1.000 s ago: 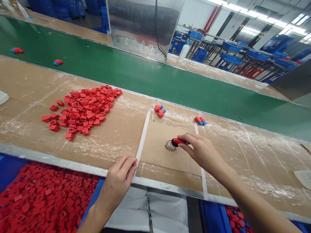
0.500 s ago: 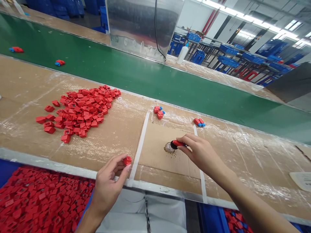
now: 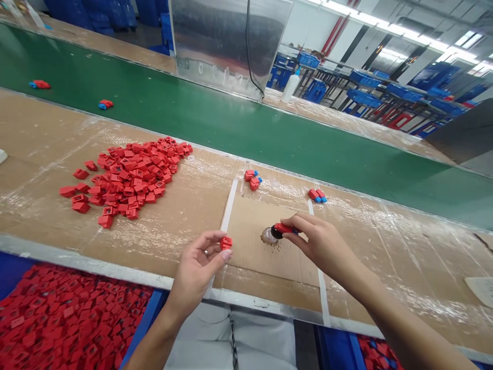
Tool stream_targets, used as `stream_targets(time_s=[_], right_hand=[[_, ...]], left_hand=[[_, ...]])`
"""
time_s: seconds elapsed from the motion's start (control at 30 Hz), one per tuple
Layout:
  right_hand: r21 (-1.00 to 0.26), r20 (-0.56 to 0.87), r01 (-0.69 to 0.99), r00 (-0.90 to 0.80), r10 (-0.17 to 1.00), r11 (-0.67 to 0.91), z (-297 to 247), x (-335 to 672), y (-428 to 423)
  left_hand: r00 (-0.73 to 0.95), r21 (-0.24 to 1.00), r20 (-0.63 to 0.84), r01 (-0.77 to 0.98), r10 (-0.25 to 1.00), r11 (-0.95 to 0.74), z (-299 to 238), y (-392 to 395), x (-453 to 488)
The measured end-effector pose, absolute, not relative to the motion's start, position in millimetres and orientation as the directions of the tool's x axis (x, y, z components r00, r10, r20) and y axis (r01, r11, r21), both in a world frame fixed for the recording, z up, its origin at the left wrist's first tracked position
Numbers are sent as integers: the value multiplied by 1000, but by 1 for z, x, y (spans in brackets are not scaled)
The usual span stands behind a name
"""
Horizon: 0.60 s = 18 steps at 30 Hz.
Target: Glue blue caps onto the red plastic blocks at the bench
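My left hand (image 3: 196,270) pinches a small red plastic piece (image 3: 226,242) between thumb and fingertips, held just above the cardboard-covered bench (image 3: 185,216). My right hand (image 3: 319,244) grips a red-handled tool (image 3: 283,228) whose dark tip rests on a small round dish (image 3: 268,236) with brown residue around it. The red piece sits a short way left of the dish. A heap of red plastic pieces (image 3: 129,177) lies further left on the bench.
A green conveyor belt (image 3: 239,123) runs behind the bench, carrying red-and-blue assemblies (image 3: 105,104). More assemblies (image 3: 252,179) and a further pair (image 3: 317,195) lie near the belt edge. A blue bin of red pieces (image 3: 57,324) sits below at the left. A metal housing (image 3: 227,41) stands beyond.
My left hand has lifted the red piece off the bench edge and carried it right, toward the dish. My right hand has stayed on the tool.
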State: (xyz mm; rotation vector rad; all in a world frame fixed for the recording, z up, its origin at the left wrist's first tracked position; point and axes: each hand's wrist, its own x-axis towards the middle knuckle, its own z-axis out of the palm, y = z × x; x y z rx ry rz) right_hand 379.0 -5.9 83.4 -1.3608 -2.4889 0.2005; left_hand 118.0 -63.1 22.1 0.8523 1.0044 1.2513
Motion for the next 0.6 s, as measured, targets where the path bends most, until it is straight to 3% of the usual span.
stream_targets(time_s=[0.3,0.6], right_hand=[[-351,259,783,-447,857,514,92,384,-10],[-745,41,651,-175,984,147,85,396,-12]], left_hand=[[155,876,-190,-419,969,239,17,-60,157],[248,883,-202,-373,948,286,4,-69,161]])
